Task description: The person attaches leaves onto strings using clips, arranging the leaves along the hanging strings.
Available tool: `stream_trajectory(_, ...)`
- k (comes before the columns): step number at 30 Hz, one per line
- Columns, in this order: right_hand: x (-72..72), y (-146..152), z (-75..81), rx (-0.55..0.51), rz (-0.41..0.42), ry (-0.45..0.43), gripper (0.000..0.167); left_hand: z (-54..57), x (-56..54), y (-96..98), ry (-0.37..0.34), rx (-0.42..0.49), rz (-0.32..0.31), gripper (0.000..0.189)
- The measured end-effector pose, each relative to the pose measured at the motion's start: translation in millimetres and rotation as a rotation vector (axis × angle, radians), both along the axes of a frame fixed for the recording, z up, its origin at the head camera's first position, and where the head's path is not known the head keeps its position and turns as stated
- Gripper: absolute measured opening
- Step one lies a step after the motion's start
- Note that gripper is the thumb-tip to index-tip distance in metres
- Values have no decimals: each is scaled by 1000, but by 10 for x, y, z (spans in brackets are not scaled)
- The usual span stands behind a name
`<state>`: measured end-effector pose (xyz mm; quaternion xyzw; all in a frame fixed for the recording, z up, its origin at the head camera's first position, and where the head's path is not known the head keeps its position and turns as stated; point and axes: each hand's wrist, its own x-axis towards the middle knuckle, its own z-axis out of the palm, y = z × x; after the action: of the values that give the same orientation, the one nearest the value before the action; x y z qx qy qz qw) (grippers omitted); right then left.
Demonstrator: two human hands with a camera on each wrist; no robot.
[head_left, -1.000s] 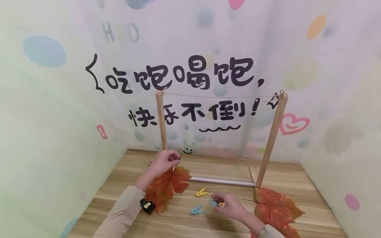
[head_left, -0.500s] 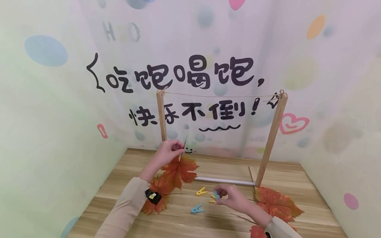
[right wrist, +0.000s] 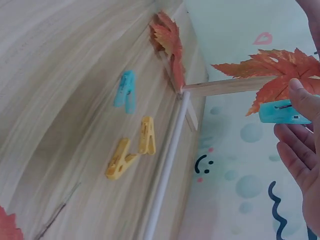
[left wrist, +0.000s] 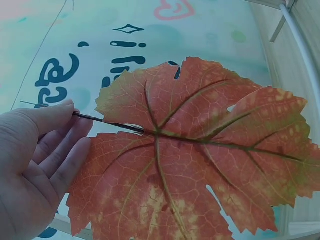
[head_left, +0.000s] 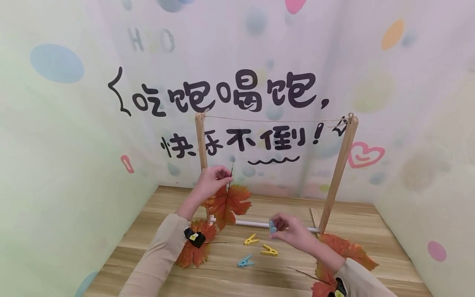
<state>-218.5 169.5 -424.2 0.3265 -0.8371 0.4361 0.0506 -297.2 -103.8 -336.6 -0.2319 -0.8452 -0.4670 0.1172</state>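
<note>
My left hand (head_left: 214, 181) pinches the dark stem of an orange-red maple leaf (head_left: 231, 203), which hangs below the fingers beside the left wooden post. The left wrist view shows that leaf (left wrist: 200, 145) spread wide, its stem between thumb and fingers. In my right hand (head_left: 291, 231) a blue clothespin (right wrist: 280, 112) is pinched between thumb and fingers, above the table in front of the white bar. Below the hands lie two yellow clothespins (head_left: 251, 239) and another blue clothespin (head_left: 245, 261). A thin string (head_left: 274, 121) runs between the post tops, above both hands.
The wooden frame has a left post (head_left: 201, 142), a right post (head_left: 338, 177) and a white bar (head_left: 259, 224) low between them. Another leaf (head_left: 193, 253) lies at the left under my forearm. More leaves (head_left: 346, 251) lie at the right. A printed curtain stands behind.
My left hand has risen and moved right, lifting the leaf off the one at the left. My right hand has picked up the blue clothespin from beside the yellow one and raised it.
</note>
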Motion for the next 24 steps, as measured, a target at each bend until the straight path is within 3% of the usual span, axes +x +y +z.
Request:
stream_trajectory(6,88,-101,312,-71,-42,55,31,60,-19,-4,5,11,18,5)
stream_trajectory(13,58,-151,413,-158,-86,114,31,129,-36,-5,12,32,12,7)
stream_trajectory(19,60,-170,536,-166,-106,111,29,186,-52,-3,32,48,18,7)
stream_trajectory(24,-5,-169,510,-193,-108,114,31,232,-46,6,36,61,33,7)
